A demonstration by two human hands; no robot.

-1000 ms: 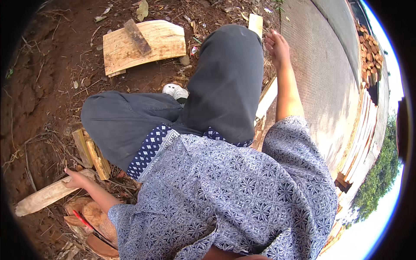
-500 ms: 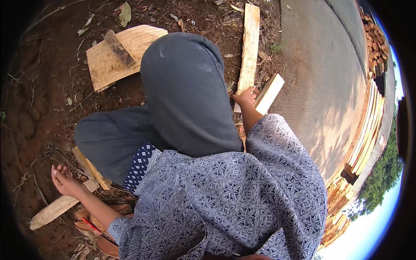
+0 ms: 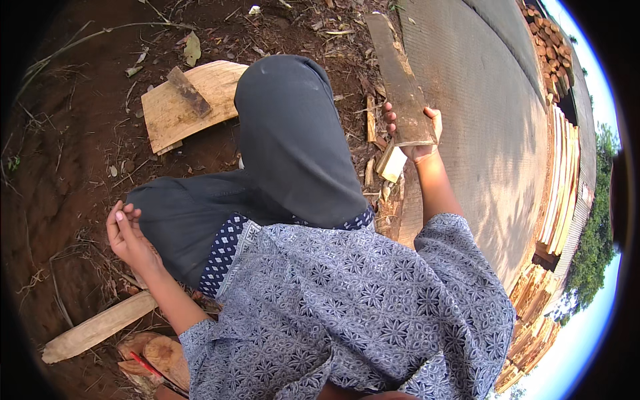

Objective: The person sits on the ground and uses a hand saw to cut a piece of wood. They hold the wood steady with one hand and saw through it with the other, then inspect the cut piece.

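My right hand grips the near end of a long wooden plank, palm under it, thumb on one edge and fingers on the other. The plank's dark, rough face is up and its far end points away from me. A short pale wood block lies just beneath that hand. By my left knee, my left hand hangs above the ground, loosely curled with fingers apart and nothing visible in it. Beyond my knees lies a wide pale board, with a short dark strip of wood across it.
At lower left, a pale wooden slat lies on brown soil, beside reddish cut wood and a thin red object. A paved strip runs along the right, with stacked timber and logs beyond.
My right hand has lifted the plank off the ground and moved it right; its dark face now shows instead of the pale one. My left hand has come up toward my left knee.
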